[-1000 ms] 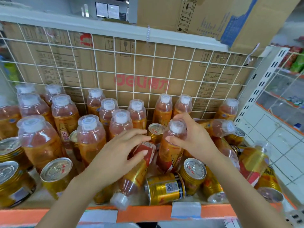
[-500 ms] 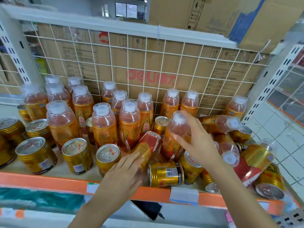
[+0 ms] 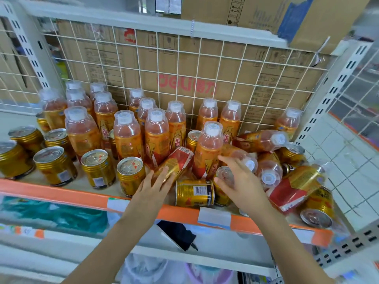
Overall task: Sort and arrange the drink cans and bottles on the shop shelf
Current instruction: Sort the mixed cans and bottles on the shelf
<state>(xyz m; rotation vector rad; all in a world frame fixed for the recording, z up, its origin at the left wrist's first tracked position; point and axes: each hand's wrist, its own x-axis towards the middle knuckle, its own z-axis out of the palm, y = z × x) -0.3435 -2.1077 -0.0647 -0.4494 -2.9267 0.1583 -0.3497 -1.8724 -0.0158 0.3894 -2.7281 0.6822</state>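
Hands: apart, both low over the shelf front, with a lying can (image 3: 194, 192) between them.
Left hand (image 3: 152, 187): fingers fairly straight, laid on the lower end of a tilted bottle (image 3: 179, 160).
Tilted bottle: slants up to the right, its upper end between standing bottles.
Right hand (image 3: 235, 181): fingers spread and relaxed above an upright can (image 3: 223, 175); blur hides whether they touch.
Near bottle (image 3: 207, 148): upright, just behind the right hand.
Standing bottles (image 3: 127, 136): rows from back left to centre, white caps up.
Standing cans (image 3: 55, 167): front left, tops up.
Toppled heap (image 3: 297, 185): bottles and cans on their sides at the right end.
Shelf (image 3: 61, 193): orange front edge.
Wire grid (image 3: 225, 64): behind the drinks, in front of cardboard boxes (image 3: 143, 64).
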